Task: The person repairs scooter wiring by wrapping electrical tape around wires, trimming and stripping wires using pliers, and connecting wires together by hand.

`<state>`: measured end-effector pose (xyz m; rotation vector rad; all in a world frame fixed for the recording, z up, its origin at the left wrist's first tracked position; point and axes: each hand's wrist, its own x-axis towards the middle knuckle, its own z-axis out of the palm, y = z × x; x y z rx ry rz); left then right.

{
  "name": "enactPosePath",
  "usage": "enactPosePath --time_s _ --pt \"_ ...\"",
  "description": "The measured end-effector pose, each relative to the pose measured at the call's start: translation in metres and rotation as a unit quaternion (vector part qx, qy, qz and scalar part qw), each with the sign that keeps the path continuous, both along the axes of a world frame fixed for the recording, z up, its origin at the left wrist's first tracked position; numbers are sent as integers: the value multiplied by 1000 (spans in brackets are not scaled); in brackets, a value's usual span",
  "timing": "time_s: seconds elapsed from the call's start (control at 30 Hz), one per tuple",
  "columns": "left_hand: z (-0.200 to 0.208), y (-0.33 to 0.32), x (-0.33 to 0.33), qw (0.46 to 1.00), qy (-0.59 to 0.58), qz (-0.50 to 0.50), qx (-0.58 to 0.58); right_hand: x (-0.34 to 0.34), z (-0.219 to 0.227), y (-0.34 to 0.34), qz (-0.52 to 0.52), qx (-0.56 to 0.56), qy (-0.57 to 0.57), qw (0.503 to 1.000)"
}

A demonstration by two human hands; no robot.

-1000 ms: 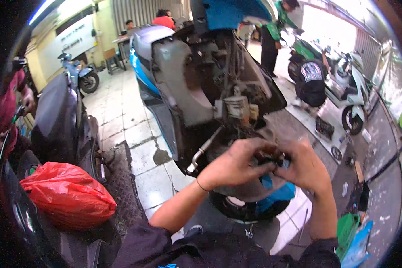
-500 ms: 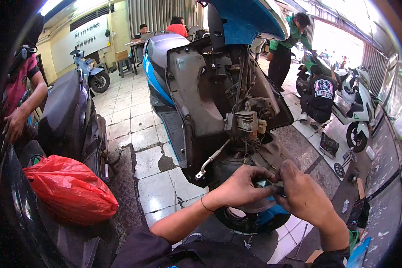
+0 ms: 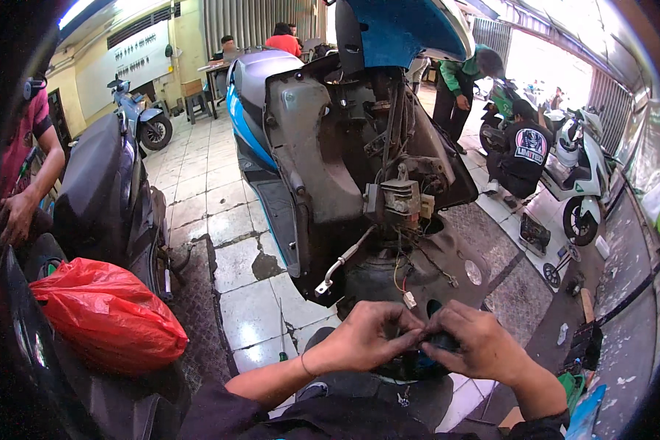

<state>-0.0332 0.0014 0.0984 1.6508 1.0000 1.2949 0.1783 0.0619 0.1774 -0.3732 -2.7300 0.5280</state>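
My left hand [image 3: 370, 336] is closed, its thumb and fingers pinched together beside the right fingertips. Whatever it pinches is hidden or too small to name. My right hand [image 3: 477, 341] is curled round a small dark rounded part [image 3: 442, 341], mostly covered by the fingers. Both hands meet low in front of a partly stripped scooter [image 3: 319, 158]. Just beyond them, a white plug connector [image 3: 410, 300] hangs on thin coloured wires. A finned metal block [image 3: 402, 196] sits above, and a silver-ended lever [image 3: 337, 268] sticks out to its left.
At left stands another scooter with a dark seat [image 3: 95, 172], a red plastic bag [image 3: 110, 315] resting near it. A person's arm [image 3: 33, 194] shows at the left edge. Behind at right, a person crouches [image 3: 524, 158] by a white scooter [image 3: 583, 176]. A screwdriver [image 3: 282, 352] lies on the tiles.
My hands have lowered and now sit below the white plug connector, which has come into view. The light-blue bit between my fingers no longer shows. The view has shifted slightly.
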Motion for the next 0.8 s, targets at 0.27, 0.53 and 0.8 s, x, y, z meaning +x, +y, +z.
enactPosePath --time_s 0.27,0.53,0.8 --pt "-12 -49 1 995 80 63 0 -6 -35 -18 101 57 -6 993" --pt "-48 -83 1 974 83 210 -33 -23 -58 -42 122 39 -39 991" --pt "-158 -99 -57 869 262 353 -228 -27 -46 -77 204 49 129 969"
